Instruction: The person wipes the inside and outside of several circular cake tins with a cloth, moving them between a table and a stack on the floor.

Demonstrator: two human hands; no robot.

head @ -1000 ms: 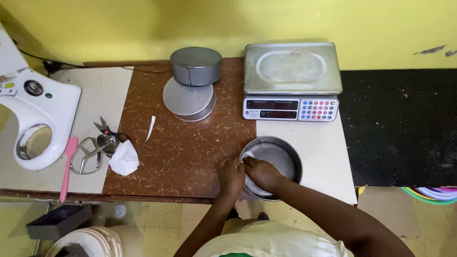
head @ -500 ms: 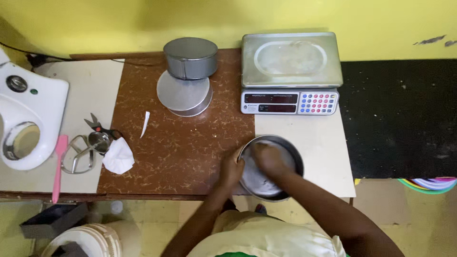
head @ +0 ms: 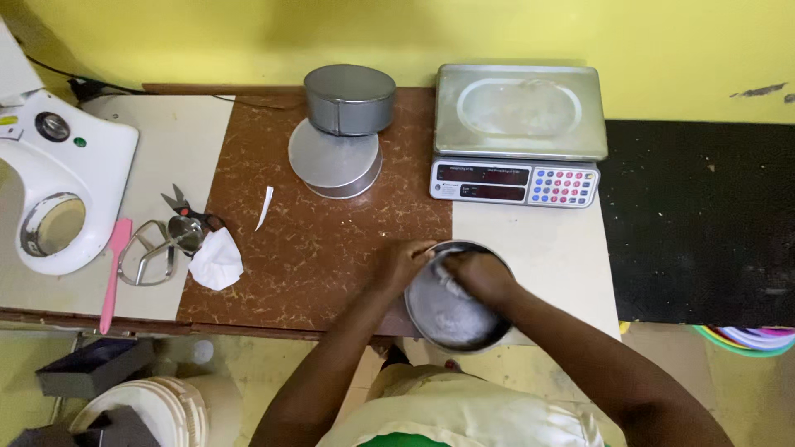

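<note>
From the head view, the left hand (head: 403,265) is gripping the rim of a round metal pan (head: 454,308) at the bench (head: 331,248) front edge, while the right hand (head: 480,277), closed on something pale, seems to be rubbing its inside. Covering the remaining wall looks next. Three pans counted: two more pans (head: 344,124) are stacked behind, beside one scale (head: 517,132).

Both hands low at centre, close together, arms bare.

Left hand (head: 403,263): fingers curled, knuckles up, thumb side twd right hand; forearm runs up from bottom centre, elbow bent near torso. Right hand (head: 480,277): palm down, fingers bent & pressed downward, a bit of white showing at fingertips; exact grip can't be made out. Right forearm comes in diagonally from lower right, wrist approx straight. Hands nearly touching, left slightly higher in view.
</note>
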